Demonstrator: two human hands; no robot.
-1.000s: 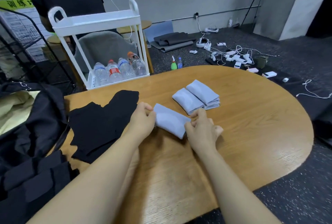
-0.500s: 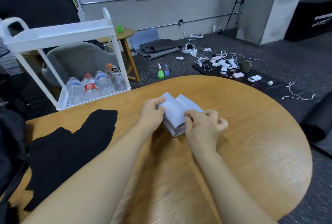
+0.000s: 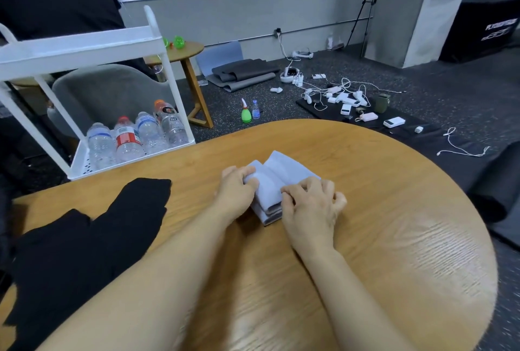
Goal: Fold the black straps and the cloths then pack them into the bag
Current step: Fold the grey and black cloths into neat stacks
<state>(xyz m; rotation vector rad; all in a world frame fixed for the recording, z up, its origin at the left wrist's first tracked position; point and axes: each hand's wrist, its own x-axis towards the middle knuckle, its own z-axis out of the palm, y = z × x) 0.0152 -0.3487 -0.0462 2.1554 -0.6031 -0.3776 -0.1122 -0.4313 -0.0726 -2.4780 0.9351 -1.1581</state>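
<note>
Near the middle of the worktop, the left hand and right hand curl their fingers onto the stack of folded cloths, gripping it from both sides. The cloths are judged light, soft and prone to unfolding; grip the stack at both ends. The black straps lie near the left edge; the bottle labels cannot be read.

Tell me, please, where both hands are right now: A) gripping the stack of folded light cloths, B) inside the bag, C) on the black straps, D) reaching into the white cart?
A: the left hand and right hand grip opposite sides of the folded light cloths on the table.
</note>
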